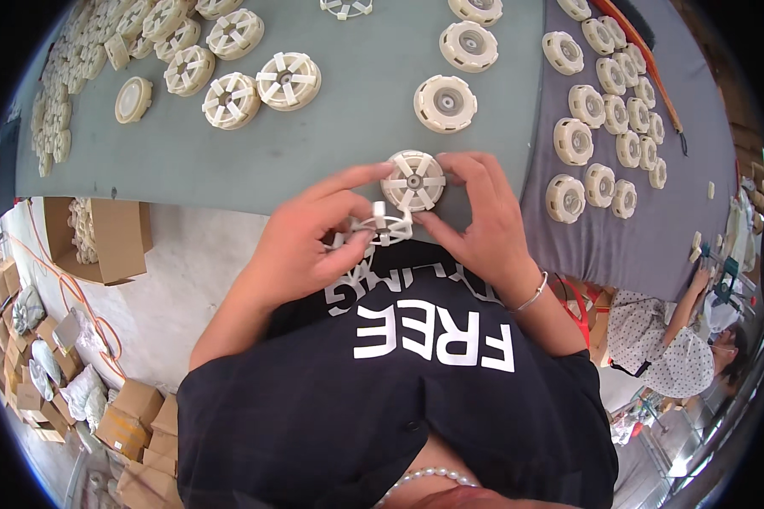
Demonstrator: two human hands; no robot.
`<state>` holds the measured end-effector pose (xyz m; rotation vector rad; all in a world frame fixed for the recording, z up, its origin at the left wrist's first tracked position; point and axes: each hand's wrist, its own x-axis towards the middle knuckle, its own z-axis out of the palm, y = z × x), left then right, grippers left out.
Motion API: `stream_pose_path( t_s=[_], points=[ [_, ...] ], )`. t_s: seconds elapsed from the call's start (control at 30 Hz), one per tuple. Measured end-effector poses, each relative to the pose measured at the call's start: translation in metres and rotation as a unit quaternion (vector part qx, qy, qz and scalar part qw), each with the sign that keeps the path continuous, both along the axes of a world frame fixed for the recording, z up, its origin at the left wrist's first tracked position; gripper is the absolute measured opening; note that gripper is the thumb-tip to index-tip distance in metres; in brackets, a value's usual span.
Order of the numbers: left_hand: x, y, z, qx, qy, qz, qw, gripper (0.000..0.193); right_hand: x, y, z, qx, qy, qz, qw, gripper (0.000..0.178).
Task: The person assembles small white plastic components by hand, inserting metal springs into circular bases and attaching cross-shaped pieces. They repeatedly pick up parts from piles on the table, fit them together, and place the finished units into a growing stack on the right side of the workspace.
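Note:
A round cream plastic part [413, 181] with white spokes on its face lies at the near edge of the green table. My right hand [486, 216] is closed around its right side, the fingers at the far rim and the thumb at the near rim. My left hand [318, 233] pinches a white spoked plastic ring [386, 226] just below the round part. Its index finger reaches out to the part's left rim. More white plastic hangs under the left palm, partly hidden by the fingers.
Round parts with spoked faces [289, 81] stand at the far left of the green table [348, 127]. Others with plain hubs [446, 103] form a column, and several [565, 198] cover the grey cloth at right. A cardboard box [115, 240] stands left; a person [666, 339] works at right.

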<state>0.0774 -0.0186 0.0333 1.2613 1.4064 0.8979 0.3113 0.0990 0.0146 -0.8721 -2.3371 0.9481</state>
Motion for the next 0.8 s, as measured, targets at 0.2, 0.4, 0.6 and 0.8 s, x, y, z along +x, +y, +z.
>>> stream_pose_path(
  t_s=[0.2, 0.4, 0.6, 0.8],
  points=[
    [0.003, -0.017, -0.02, -0.031, -0.19, 0.147, 0.97, 0.011, -0.011, -0.006, -0.008, 0.038, -0.008, -0.043, 0.998, 0.051],
    [-0.013, -0.037, -0.017, -0.137, -0.38, 0.072, 0.912, 0.013, 0.005, -0.004, -0.009, 0.013, 0.031, -0.043, 0.999, 0.043],
    [0.005, -0.027, -0.021, -0.175, -0.448, -0.065, 0.874, 0.024, -0.021, 0.015, 0.006, 0.042, 0.006, 0.061, 0.997, 0.04],
    [0.006, -0.021, -0.018, -0.172, -0.364, -0.139, 0.905, 0.052, -0.029, 0.018, 0.015, 0.069, -0.105, 0.064, 0.99, 0.044]
  ],
)
